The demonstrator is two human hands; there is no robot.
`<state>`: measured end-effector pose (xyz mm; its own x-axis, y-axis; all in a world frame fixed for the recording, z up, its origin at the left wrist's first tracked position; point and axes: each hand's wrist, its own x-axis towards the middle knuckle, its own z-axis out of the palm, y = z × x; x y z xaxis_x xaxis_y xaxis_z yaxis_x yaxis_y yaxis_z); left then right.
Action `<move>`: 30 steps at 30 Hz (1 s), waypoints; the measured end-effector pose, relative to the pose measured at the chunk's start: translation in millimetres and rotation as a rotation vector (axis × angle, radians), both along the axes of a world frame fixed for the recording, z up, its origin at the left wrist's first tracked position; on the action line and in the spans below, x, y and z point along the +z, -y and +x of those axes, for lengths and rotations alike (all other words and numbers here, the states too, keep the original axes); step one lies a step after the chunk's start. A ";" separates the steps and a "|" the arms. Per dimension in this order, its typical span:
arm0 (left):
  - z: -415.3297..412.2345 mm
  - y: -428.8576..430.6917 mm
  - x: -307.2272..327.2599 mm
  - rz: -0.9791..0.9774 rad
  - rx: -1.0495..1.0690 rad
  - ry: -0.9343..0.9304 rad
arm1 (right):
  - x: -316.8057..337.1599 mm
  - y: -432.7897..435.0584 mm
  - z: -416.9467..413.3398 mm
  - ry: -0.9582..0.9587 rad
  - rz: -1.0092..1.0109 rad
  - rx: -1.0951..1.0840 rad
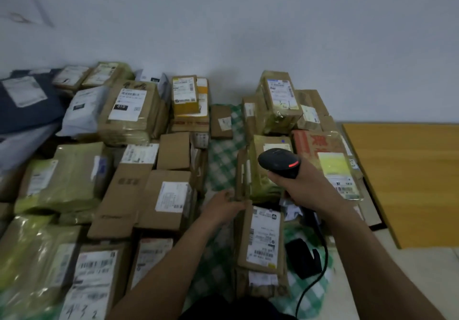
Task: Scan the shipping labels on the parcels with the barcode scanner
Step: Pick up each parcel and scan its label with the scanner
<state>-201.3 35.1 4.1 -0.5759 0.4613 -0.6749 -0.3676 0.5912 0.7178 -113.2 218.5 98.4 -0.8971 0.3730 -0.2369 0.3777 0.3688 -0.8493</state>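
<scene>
Head view: the right grip (pixel 296 188) is wrapped round the handle of the black barcode scanner (pixel 279 162). Its red light is lit, and it is held above a taped parcel (pixel 260 185) whose label the scanner head mostly hides. The left grip (pixel 224 204) has its fingers curled at the far end of the near parcel (pixel 244 242); blur hides whether it holds or only touches. That parcel's shipping label (pixel 264 235) faces up, print unreadable. The scanner cable (pixel 326 255) runs off the bottom edge.
</scene>
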 end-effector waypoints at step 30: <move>-239.9 -138.3 -123.8 -0.131 -0.128 -0.504 | -40.3 -35.2 -69.7 0.146 -0.112 -0.142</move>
